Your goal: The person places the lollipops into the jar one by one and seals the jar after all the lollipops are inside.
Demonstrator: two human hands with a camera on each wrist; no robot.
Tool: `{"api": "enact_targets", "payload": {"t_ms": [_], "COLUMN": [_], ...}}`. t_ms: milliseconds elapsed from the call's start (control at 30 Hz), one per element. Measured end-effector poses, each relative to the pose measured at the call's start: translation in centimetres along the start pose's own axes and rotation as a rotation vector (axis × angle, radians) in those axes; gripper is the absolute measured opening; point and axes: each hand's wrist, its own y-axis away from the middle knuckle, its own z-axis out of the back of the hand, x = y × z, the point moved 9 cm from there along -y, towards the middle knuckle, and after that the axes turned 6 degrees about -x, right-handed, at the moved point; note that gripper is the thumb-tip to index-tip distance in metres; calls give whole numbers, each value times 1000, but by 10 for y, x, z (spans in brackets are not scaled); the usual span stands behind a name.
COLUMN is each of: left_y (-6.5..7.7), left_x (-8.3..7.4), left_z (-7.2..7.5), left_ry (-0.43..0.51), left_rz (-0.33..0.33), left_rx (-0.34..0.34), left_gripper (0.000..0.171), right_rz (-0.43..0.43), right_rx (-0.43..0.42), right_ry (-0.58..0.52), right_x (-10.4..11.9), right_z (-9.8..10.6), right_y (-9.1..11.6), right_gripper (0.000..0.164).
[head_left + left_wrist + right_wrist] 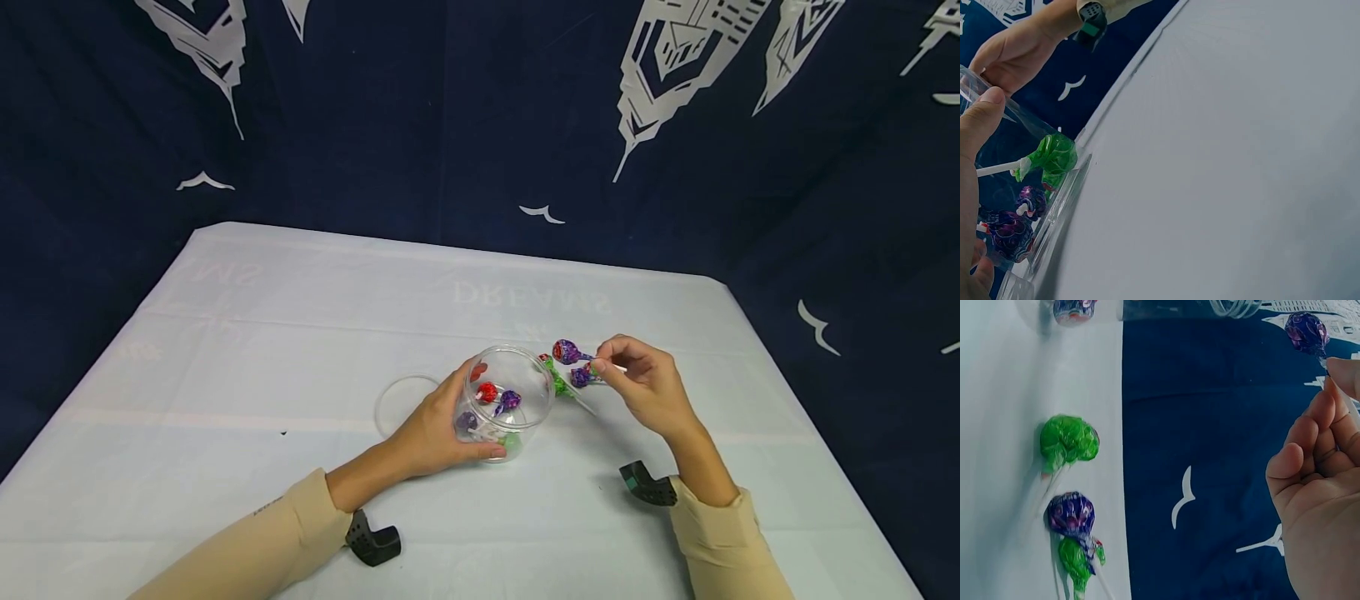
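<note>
My two tan sleeves [240, 542], each with a black device [375, 542] at the cuff, reach over a white-covered table [225, 350]; my hands hold one jar and one lollipop.

My left hand [438, 429] is spread round one clear, open-topped jar [527, 435], thumb in front. I can make out at least four lollipops in it: one red [487, 392], two purple [510, 401] and one green [512, 442]; overlaps make the exact count uncertain. My right hand [645, 387] pinches the white stick of one purple lollipop [566, 352] between thumb and fingers, its wrapped head above the table, just right of the jar's rim. Three loose lollipops lie on the table right of the jar: two green [1069, 439] and one purple [1071, 514]. One clear ring [377, 404], perhaps a lid, lies left of the jar, partly behind my left hand.
</note>
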Motion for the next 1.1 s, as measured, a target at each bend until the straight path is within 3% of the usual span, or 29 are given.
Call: {"api": "enact_targets", "payload": {"t_ms": [367, 900, 1000, 1100], "left_y": [0, 0, 0, 0], "left_x": [-1, 0, 0, 1], "left_z": [0, 0, 0, 0], "left_ry": [2, -3, -4, -4], "left_rz": [-15, -17, -12, -12], "left_rx": [7, 7, 10, 10], "left_gripper": [116, 116, 116, 116], "right_rz": [81, 54, 44, 52], "right_rx": [55, 94, 108, 111], "right_ry": [-206, -221, -213, -234], "right_x": [10, 11, 10, 12], "right_z": [-18, -33, -36, -39], "right_y": [0, 0, 0, 0], "right_gripper": [10, 5, 15, 13]}}
